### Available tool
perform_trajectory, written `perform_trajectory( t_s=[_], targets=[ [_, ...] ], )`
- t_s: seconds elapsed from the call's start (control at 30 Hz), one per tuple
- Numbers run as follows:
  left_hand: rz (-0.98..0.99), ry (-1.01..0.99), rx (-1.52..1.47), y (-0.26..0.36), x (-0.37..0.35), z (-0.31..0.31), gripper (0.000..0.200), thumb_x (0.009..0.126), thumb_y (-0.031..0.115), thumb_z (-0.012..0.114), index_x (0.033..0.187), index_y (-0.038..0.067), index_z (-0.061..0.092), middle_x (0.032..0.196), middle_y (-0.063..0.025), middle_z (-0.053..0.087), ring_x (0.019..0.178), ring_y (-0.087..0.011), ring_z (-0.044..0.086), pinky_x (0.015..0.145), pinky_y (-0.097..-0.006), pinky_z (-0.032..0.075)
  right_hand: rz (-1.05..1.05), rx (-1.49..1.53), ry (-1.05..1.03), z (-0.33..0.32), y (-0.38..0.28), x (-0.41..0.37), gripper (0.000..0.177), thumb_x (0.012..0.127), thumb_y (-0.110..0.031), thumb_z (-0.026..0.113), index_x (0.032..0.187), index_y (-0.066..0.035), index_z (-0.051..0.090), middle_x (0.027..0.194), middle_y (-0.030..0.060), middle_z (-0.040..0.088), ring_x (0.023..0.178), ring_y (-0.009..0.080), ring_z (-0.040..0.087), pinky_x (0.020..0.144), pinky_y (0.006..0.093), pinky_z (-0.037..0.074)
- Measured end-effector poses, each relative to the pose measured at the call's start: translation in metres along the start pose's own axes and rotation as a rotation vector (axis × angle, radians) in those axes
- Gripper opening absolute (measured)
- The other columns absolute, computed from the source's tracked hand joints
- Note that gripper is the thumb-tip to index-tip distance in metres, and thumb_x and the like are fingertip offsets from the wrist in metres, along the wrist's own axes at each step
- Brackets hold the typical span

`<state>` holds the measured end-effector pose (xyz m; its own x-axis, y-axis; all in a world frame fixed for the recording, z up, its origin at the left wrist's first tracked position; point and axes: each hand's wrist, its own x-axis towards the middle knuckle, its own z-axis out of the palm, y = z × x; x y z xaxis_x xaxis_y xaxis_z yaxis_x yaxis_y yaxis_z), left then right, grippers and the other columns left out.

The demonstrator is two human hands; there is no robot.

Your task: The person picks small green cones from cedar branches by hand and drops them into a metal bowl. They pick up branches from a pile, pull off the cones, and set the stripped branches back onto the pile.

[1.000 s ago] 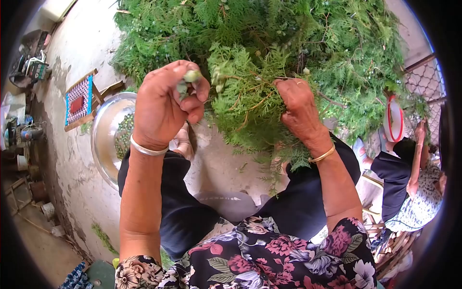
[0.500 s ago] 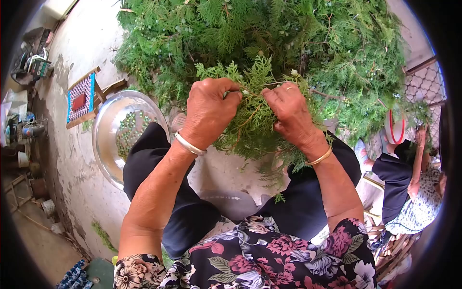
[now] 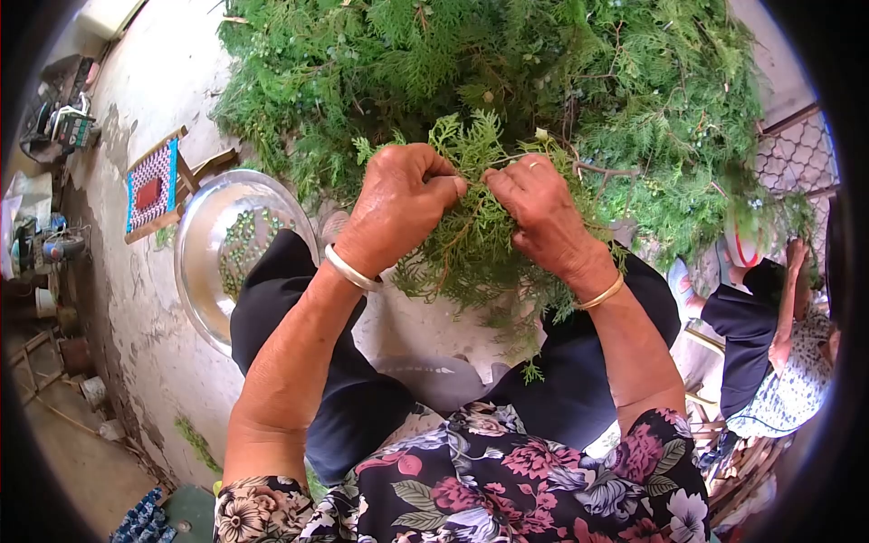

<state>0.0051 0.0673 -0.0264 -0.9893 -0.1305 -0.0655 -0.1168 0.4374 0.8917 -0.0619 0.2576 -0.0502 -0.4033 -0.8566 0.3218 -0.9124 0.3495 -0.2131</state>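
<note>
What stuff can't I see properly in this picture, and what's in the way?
All in the head view:
- Whatever the left hand may be pinching: hidden by its own fingers and thumb.
- Exactly where the right hand grips the leafy sprig: its fingers cover it.
- Part of the shiny basin: behind a knee.
- How many green bits it holds: too small to count.
- The branch pile's far end: cut off by the top edge.

Woven stool (image 3: 150,191) on pale floor (image 3: 136,299)
</note>
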Motion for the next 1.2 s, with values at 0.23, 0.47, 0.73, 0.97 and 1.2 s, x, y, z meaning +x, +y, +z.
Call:
perform_trajectory(
  t_s=[0.23,0.47,0.73,0.97,1.2],
  targets=[
    [-0.176,0.176,-0.297,-0.002,0.001,-0.018,0.014,0.084,0.015,0.061,0.077,0.002,0.06,0.059,-0.0007,0.053,0.05,-0.0064,0.045,0.046,-0.0238,0.038,0.044,0.065,0.094,-0.004,0.005,0.0,0.047,0.054,0.008,0.061,0.1,0.0,0.057,0.082,0.0128,0.056,0.086,0.0308,0.054,0.084,0.0399,0.042],
    [-0.243,0.086,-1.375,-0.013,0.006,-0.071,0.023,0.093,0.025,0.049,0.086,0.004,0.057,0.081,-0.0097,0.057,0.063,-0.0124,0.049,0.049,-0.025,0.04,0.07,0.095,0.275,-0.011,0.019,-0.007,0.051,0.053,0.013,0.049,0.101,0.004,0.06,0.087,0.0168,0.059,0.086,0.0357,0.054,0.085,0.042,0.043],
    [-0.192,0.209,-0.768,-0.009,-0.002,-0.048,0.013,0.087,0.014,0.063,0.09,0.001,0.062,0.07,-0.0071,0.061,0.052,-0.0078,0.051,0.04,-0.0176,0.036,0.108,0.122,0.252,-0.015,0.02,-0.011,0.04,0.061,0.009,0.058,0.101,0.004,0.057,0.096,0.0164,0.062,0.092,0.0359,0.056,0.086,0.041,0.044],
    [-0.397,0.303,-0.783,-0.013,0.002,-0.018,0.034,0.091,0.038,0.057,0.078,0.007,0.059,0.066,0.0014,0.055,0.051,-0.0063,0.049,0.041,-0.0199,0.035,0.09,0.149,0.244,-0.011,0.014,-0.007,0.049,0.055,0.015,0.05,0.103,0.004,0.057,0.097,0.0182,0.061,0.095,0.0381,0.056,0.089,0.043,0.043],
    [-0.129,0.571,-0.327,-0.017,0.006,-0.002,0.041,0.084,0.037,0.068,0.079,-0.002,0.061,0.062,-0.0017,0.053,0.054,-0.0091,0.049,0.048,-0.0265,0.04,0.071,0.158,0.246,-0.009,0.008,-0.003,0.054,0.051,0.013,0.053,0.103,0.004,0.058,0.091,0.0165,0.06,0.091,0.0349,0.056,0.086,0.0425,0.043]
  ],
)
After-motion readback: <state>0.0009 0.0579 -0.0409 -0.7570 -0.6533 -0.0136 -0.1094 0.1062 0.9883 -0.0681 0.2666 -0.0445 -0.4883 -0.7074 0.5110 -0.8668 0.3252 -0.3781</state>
